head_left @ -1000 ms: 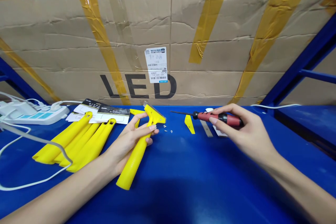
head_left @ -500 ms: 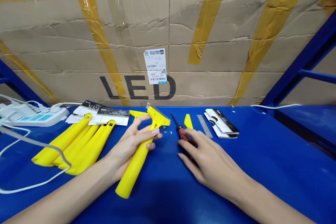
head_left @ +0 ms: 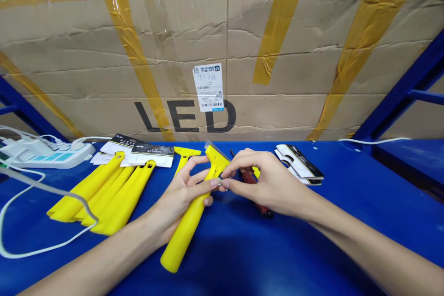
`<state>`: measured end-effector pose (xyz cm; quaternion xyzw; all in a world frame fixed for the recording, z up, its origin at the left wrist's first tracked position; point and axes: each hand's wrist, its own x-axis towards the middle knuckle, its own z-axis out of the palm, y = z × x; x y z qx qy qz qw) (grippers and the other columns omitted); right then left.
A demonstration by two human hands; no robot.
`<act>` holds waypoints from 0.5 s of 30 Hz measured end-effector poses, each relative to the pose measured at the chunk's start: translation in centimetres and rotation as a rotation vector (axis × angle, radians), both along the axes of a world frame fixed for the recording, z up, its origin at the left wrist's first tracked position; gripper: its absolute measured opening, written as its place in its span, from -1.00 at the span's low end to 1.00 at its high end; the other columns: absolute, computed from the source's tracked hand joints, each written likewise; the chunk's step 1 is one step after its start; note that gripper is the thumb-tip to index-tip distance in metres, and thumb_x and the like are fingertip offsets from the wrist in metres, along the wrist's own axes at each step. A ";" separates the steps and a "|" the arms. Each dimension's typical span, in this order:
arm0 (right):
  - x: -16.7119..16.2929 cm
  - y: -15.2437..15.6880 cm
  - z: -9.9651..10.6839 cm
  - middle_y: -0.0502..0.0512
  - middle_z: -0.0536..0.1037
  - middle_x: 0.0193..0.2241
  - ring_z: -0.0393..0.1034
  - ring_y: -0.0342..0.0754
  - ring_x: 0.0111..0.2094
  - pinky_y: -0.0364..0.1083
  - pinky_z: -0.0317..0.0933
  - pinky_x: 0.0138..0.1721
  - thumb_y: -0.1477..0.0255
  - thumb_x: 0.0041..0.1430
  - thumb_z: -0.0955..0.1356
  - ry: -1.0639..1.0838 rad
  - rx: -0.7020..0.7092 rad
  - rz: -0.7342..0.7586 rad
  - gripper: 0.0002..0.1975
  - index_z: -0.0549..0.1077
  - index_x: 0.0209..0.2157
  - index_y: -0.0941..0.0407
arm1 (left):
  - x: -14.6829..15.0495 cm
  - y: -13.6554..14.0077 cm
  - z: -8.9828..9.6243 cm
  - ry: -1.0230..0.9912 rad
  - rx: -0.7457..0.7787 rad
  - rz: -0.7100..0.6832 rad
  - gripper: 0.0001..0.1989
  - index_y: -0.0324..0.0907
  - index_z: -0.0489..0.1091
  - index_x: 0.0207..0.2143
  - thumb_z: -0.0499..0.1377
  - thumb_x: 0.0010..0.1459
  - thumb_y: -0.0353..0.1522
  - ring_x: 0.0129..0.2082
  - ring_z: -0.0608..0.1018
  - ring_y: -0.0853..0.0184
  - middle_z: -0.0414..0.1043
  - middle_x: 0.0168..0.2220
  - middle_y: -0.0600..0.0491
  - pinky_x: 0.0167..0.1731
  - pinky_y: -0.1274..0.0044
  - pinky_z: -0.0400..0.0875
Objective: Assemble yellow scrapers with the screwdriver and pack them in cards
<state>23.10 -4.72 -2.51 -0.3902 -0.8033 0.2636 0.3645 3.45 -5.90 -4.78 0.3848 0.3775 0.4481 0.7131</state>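
The left hand (head_left: 180,194) grips the yellow scraper (head_left: 194,208) mid-handle, raised off the blue tabletop (head_left: 312,222). The right hand (head_left: 267,185) pinches something tiny, likely a screw, at the scraper's head; steadying that head should help seat it. The screwdriver (head_left: 256,194) lies beneath.

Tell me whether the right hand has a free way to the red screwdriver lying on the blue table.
Probably yes: the screwdriver lies right under the right hand, uncovered, though its fingers are pinched at the yellow scraper.

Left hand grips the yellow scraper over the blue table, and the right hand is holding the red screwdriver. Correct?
Not quite. In the head view the red screwdriver lies on the blue table; the right hand pinches at the yellow scraper held by the left hand.
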 end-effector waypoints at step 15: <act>-1.2 0.3 -1.8 0.02 0.59 -0.44 0.39 -0.11 -0.40 -0.11 0.21 -0.39 0.45 0.06 0.44 0.262 -0.234 -0.060 -0.93 0.62 -0.45 0.09 | -0.1 0.3 -0.3 0.036 0.009 0.032 -0.51 -0.06 0.24 0.01 0.35 0.11 -0.53 -0.42 0.55 0.47 0.56 -0.20 0.02 -0.55 0.72 0.40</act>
